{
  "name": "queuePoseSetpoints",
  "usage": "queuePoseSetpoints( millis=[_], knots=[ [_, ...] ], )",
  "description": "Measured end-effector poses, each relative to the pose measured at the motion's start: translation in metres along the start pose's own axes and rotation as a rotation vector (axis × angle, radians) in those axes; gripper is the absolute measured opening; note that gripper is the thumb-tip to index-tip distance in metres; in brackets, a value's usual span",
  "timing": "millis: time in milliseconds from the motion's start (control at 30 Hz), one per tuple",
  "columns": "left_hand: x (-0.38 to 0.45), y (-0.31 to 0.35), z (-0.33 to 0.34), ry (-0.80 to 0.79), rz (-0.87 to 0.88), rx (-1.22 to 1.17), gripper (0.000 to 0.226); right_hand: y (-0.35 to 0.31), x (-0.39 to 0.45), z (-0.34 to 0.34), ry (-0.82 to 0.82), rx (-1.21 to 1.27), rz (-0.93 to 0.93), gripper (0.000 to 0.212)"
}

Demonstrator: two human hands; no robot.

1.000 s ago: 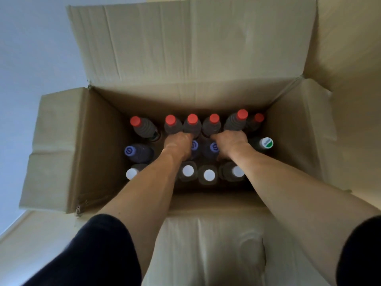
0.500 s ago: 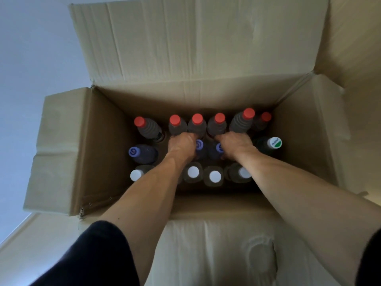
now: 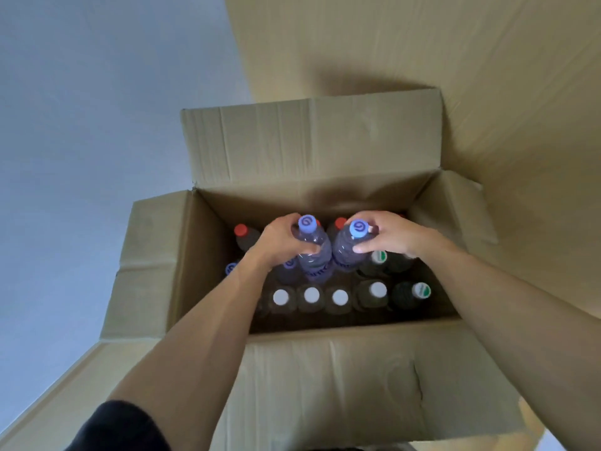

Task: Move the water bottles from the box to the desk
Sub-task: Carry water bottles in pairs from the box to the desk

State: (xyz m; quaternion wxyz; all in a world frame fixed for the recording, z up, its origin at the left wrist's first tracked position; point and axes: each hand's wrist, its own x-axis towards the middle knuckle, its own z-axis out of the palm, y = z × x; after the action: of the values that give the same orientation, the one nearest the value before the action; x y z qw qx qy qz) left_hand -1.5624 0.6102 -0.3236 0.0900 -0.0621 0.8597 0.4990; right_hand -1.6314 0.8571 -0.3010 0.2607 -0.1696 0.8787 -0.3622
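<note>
An open cardboard box [image 3: 325, 379] stands below me, with several upright water bottles inside. My left hand [image 3: 279, 240] grips a blue-capped bottle [image 3: 313, 252] by its upper body. My right hand [image 3: 387, 236] grips a second blue-capped bottle [image 3: 346, 252]. Both bottles are lifted above the others and touch side by side. Red-capped bottles [image 3: 242, 234] stand at the back, white-capped bottles [image 3: 311, 295] in the front row, and green-and-white-capped bottles [image 3: 419, 291] at the right. No desk is in view.
The box flaps [image 3: 309, 141] are spread open at the back, left, right and front. A beige floor [image 3: 455, 60] lies behind and right of the box; a pale grey wall [image 3: 81, 125] runs along the left.
Both hands have closed round blue-capped bottles from the middle row and raised them above the rest. My view has pulled back and up from the box.
</note>
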Motion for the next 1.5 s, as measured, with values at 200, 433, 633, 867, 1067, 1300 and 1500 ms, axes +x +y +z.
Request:
queuePoseSetpoints(
  millis=[200, 433, 633, 867, 1067, 1300, 1500],
  knots=[
    [0.011, -0.046, 0.012, 0.072, -0.266, -0.51, 0.046, 0.027, 0.061, 0.026, -0.156, 0.487, 0.079, 0.041],
    [0.029, -0.092, 0.068, 0.077, -0.477, -0.7, 0.035, 0.07, 0.089, 0.088, -0.212, 0.853, 0.243, 0.046],
    [0.042, -0.136, 0.115, 0.043, -0.747, -0.832, 0.047, 0.118, 0.095, 0.139, -0.244, 0.945, 0.528, 0.06],
    [0.037, -0.168, 0.123, -0.181, -0.969, -0.985, 0.027, 0.15, 0.101, 0.171, -0.46, 0.938, 0.592, 0.036],
    [0.046, -0.187, 0.127, -0.196, -0.96, -0.882, 0.049, 0.174, 0.107, 0.181, -0.376, 0.965, 0.676, 0.049],
    [0.062, -0.197, 0.132, -0.072, -0.928, -0.941, 0.054, 0.181, 0.121, 0.195, -0.325, 0.988, 0.797, 0.059],
    [0.057, -0.192, 0.135, -0.084, -0.951, -0.991, 0.048, 0.18, 0.114, 0.193, -0.331, 1.01, 0.805, 0.052]
  ],
)
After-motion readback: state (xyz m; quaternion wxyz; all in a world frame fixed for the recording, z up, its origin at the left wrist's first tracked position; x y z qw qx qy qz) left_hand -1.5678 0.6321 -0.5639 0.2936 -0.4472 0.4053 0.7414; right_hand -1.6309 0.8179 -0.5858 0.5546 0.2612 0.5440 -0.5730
